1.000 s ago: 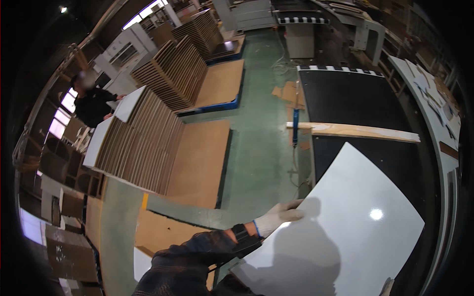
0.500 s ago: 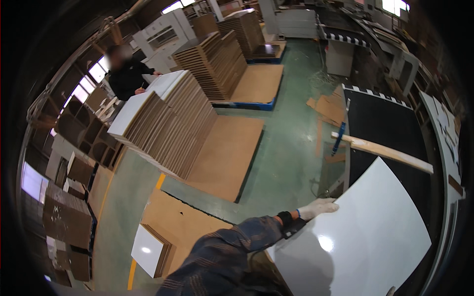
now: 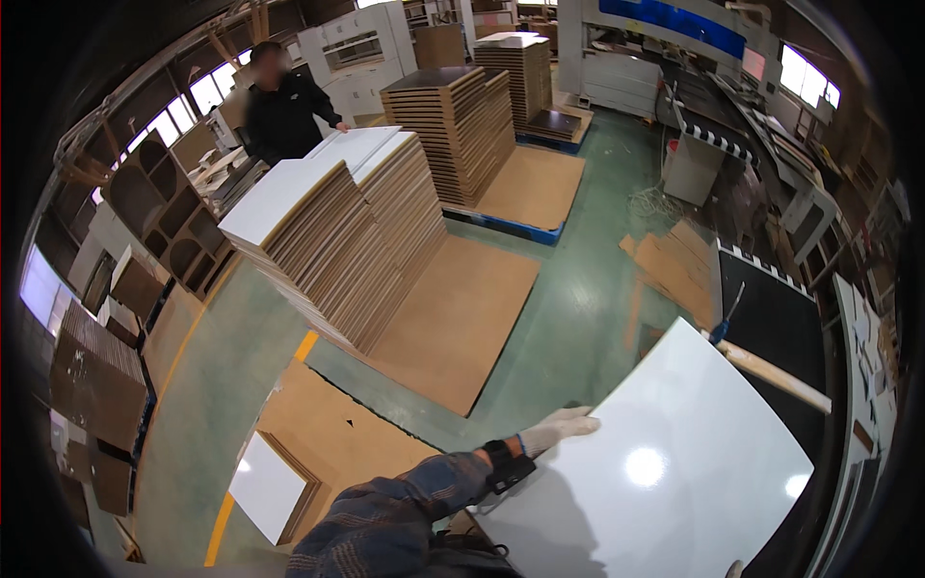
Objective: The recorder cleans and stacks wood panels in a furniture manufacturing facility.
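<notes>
A large glossy white panel [image 3: 665,462] is held tilted in front of me, light glaring off its face. My gloved left hand [image 3: 561,429] is closed on its left edge, with a dark band around the wrist. At the bottom of the view, only a gloved tip of my right hand [image 3: 735,570] shows, lying over the panel's near edge; the rest is out of sight. Behind the panel's far corner lie a wooden bar [image 3: 776,376] and a blue-handled tool [image 3: 721,329], on a black conveyor bed [image 3: 761,289].
A small stack of white panels [image 3: 270,486] sits on a brown board [image 3: 347,424] at lower left. Tall panel stacks [image 3: 356,241] stand on boards ahead, with a person [image 3: 284,106] behind them. Cardboard scraps [image 3: 679,260] litter the green floor beside the conveyor.
The panel and my left hand have shifted left in view, and the panel's far corner now covers part of the bar. The view has turned; the person stands more upright.
</notes>
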Demonstrator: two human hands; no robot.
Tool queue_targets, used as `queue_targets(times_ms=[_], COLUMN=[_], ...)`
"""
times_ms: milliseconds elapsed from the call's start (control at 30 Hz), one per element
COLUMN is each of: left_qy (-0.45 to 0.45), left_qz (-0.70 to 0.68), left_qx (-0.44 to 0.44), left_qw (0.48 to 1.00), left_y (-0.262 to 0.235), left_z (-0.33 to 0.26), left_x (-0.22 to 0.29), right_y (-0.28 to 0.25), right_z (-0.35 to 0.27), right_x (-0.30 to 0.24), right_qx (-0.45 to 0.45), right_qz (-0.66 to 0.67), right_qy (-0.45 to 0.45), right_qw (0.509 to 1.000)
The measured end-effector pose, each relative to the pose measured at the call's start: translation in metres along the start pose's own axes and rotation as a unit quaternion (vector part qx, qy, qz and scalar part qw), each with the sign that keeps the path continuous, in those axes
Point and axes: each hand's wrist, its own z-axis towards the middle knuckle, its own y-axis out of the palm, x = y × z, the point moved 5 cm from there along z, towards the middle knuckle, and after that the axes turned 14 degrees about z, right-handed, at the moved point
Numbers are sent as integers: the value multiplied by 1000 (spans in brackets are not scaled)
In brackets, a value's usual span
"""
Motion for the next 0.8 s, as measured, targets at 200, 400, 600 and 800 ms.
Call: queue_targets(times_ms=[200, 400, 600, 800], left_qy=[56, 139, 123, 129], left_qz=[44, -52, -65, -87], left_qx=[173, 293, 358, 433], left_qw=[982, 944, 924, 888], left_y=[-115, -172, -253, -328], left_z=[-103, -149, -134, -104], left_x=[38, 79, 99, 113], right_y=[139, 303, 469, 625], right_z=[31, 84, 160, 186], right_x=[20, 33, 64, 75], right_qx=[-169, -312, -452, -481], right_qz=[-41, -41, -68, -93], right_qy=[8, -63, -15, 58], right_qw=[985, 947, 889, 870])
